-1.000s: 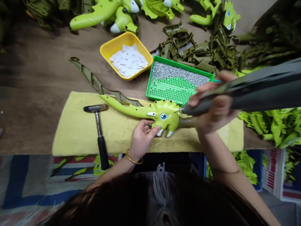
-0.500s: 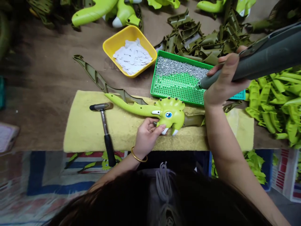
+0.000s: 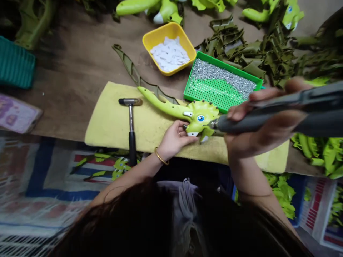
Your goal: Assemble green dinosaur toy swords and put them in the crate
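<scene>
A lime-green plastic dinosaur head [image 3: 203, 111] with a blue eye lies on a yellow cloth [image 3: 107, 117], joined to a long curved green piece [image 3: 163, 105]. Its snout is pinched between the fingers and thumb of my left hand [image 3: 175, 139]. My right hand [image 3: 259, 139] is wrapped round a dark grey electric screwdriver [image 3: 246, 119]. The driver's tip meets the right side of the head, near the frill and jaw; whether a screw sits there is too small to tell. An olive framed part [image 3: 131, 66] runs along behind the green piece.
A hammer [image 3: 131, 125] lies on the cloth at left, its handle over the table edge. Behind stand a green tray [image 3: 206, 93] of small screws and a yellow bowl [image 3: 150, 37] of white pieces. Olive parts [image 3: 249, 51] and green parts [image 3: 318, 150] are heaped at right.
My right hand has brought the electric screwdriver from over the screw tray down to the dinosaur head. My left hand still holds the snout. The whole view has shifted.
</scene>
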Available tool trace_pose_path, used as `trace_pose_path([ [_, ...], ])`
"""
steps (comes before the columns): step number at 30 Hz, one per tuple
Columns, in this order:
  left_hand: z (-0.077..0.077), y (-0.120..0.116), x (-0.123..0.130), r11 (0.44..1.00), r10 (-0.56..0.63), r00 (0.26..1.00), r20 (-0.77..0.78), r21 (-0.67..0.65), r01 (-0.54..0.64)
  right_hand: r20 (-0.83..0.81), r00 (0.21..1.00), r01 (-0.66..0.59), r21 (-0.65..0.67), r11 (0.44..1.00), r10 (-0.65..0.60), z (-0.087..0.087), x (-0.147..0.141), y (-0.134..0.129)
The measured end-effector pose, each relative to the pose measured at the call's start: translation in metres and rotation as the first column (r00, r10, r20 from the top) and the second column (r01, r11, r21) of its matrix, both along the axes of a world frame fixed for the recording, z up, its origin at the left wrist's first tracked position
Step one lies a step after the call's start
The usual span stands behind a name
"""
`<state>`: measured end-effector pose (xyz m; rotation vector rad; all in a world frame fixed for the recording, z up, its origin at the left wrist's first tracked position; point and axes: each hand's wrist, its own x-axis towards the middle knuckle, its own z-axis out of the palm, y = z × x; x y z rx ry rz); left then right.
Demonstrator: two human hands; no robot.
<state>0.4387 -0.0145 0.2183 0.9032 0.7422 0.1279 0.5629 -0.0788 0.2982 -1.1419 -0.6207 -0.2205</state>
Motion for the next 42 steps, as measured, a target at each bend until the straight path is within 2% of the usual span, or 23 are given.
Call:
trace_pose_path([
  [2,-0.001,0.0,0.001,1.0,0.011,1.0,0.021,0.006,-0.011,0.031,0.994,-0.099,-0.101,0.99,0.103,-0.006,-0.024,-0.006],
  [4,-0.001,0.0,0.001,1.0,0.012,0.999,0.03,0.027,-0.013,0.094,0.983,-0.143,-0.146,0.979,0.157,-0.015,-0.036,-0.01],
  [6,-0.001,0.001,0.001,0.999,0.004,1.0,0.027,0.05,-0.005,0.123,0.974,-0.169,-0.16,0.973,0.189,-0.021,-0.04,-0.012],
  [11,0.0,0.0,0.004,0.998,0.025,1.0,0.01,0.052,-0.026,0.079,0.959,-0.249,-0.215,0.944,0.271,-0.036,-0.04,-0.014],
  [15,0.002,-0.006,0.004,0.997,0.072,0.997,-0.009,0.009,-0.072,0.125,0.952,-0.256,-0.171,0.951,0.279,-0.047,-0.047,-0.016],
  [17,0.003,-0.007,0.002,0.997,0.068,0.998,-0.005,0.023,-0.068,0.119,0.953,-0.262,-0.15,0.953,0.28,-0.043,-0.047,-0.016],
  [19,0.005,-0.007,-0.001,0.997,0.018,1.0,-0.008,0.077,-0.017,0.077,0.963,-0.247,-0.132,0.96,0.259,-0.03,-0.037,-0.012],
  [21,0.006,-0.004,-0.004,0.978,-0.08,0.996,-0.038,0.192,0.086,0.048,0.992,-0.116,-0.066,0.991,0.119,-0.015,-0.015,-0.004],
  [23,0.007,-0.001,-0.007,0.906,-0.167,0.981,-0.096,0.378,0.191,0.048,0.994,0.097,0.015,0.995,-0.098,-0.007,0.018,0.008],
  [25,0.006,0.001,-0.007,0.776,-0.202,0.967,-0.153,0.577,0.254,0.042,0.971,0.235,0.002,0.972,-0.235,-0.01,0.053,0.021],
  [28,0.003,0.0,-0.007,0.582,-0.199,0.964,-0.176,0.77,0.261,0.003,0.96,0.28,-0.099,0.955,-0.281,-0.033,0.09,0.038],
  [30,0.001,-0.001,-0.006,0.522,-0.218,0.962,-0.165,0.813,0.258,-0.013,0.96,0.277,-0.116,0.954,-0.28,-0.05,0.1,0.045],
  [32,0.0,-0.003,-0.007,0.535,-0.241,0.957,-0.163,0.8,0.271,-0.016,0.964,0.262,-0.12,0.958,-0.266,-0.064,0.103,0.048],
  [34,-0.001,-0.005,-0.008,0.599,-0.236,0.957,-0.166,0.751,0.278,-0.024,0.97,0.235,-0.126,0.964,-0.24,-0.072,0.103,0.048],
  [36,-0.004,-0.007,-0.01,0.68,-0.181,0.97,-0.16,0.693,0.241,-0.034,0.977,0.205,-0.13,0.97,-0.211,-0.075,0.103,0.048],
  [39,-0.007,-0.008,-0.011,0.745,-0.111,0.984,-0.14,0.643,0.176,-0.021,0.983,0.179,-0.117,0.977,-0.182,-0.065,0.102,0.048],
  [42,-0.007,-0.01,-0.01,0.725,-0.131,0.981,-0.14,0.662,0.191,0.021,0.98,0.197,-0.058,0.979,-0.196,-0.042,0.088,0.043],
])
